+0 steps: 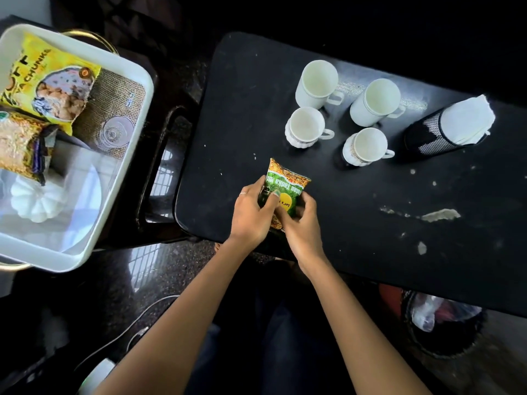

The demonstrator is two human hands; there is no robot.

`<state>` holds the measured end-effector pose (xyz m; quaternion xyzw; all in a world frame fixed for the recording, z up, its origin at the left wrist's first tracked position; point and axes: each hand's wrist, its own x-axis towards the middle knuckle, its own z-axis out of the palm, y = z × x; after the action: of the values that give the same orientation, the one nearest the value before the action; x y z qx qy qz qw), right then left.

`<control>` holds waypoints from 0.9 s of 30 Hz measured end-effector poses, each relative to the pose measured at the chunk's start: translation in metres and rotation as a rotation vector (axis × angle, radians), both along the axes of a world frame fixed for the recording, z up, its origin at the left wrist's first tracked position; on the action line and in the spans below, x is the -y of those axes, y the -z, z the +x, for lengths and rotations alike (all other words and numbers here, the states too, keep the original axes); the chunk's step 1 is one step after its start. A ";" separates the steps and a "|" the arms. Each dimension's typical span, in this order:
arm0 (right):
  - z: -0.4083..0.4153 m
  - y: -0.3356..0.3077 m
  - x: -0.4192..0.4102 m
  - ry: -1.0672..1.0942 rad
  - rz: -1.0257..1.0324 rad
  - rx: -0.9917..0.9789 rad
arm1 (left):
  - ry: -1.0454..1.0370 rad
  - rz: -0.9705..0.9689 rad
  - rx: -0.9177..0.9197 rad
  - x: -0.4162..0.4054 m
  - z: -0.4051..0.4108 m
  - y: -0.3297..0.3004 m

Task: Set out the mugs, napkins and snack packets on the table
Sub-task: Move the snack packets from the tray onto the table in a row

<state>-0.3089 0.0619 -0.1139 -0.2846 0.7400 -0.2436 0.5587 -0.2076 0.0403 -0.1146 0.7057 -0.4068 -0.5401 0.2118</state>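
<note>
Both my hands grip a green and orange snack packet (286, 187) standing near the front edge of the black table (356, 201). My left hand (252, 213) holds its left side, my right hand (301, 223) its lower right. Several white mugs (316, 84) stand upright in a group further back on the table. To their right, white napkins (467, 118) fill a black mesh holder (427, 138). In the white tray (134, 155) at left lie a yellow snack packet (48, 81), an orange noodle-like packet (20, 146) and a white ribbed mug (38, 199) on its side.
The tray also holds a burlap mat with a clear glass (117, 132) on it. Chipped white patches (440, 214) mark the table's right half. A dark stool frame (162, 166) stands between tray and table. A bin with plastic (439, 317) sits on the floor at lower right.
</note>
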 end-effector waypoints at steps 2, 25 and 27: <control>-0.002 0.001 -0.004 -0.074 -0.005 -0.063 | 0.055 -0.010 0.079 0.001 0.004 0.006; 0.017 0.016 -0.018 -0.696 -0.307 -0.770 | 0.800 -0.292 0.673 -0.023 0.034 0.038; 0.018 0.017 -0.019 -0.683 -0.282 -0.781 | 0.838 -0.306 0.682 -0.022 0.036 0.037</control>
<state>-0.2914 0.0812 -0.1306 -0.6509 0.7181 -0.0211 0.2454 -0.1718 0.0623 -0.1516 0.5796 -0.7715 -0.2544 -0.0646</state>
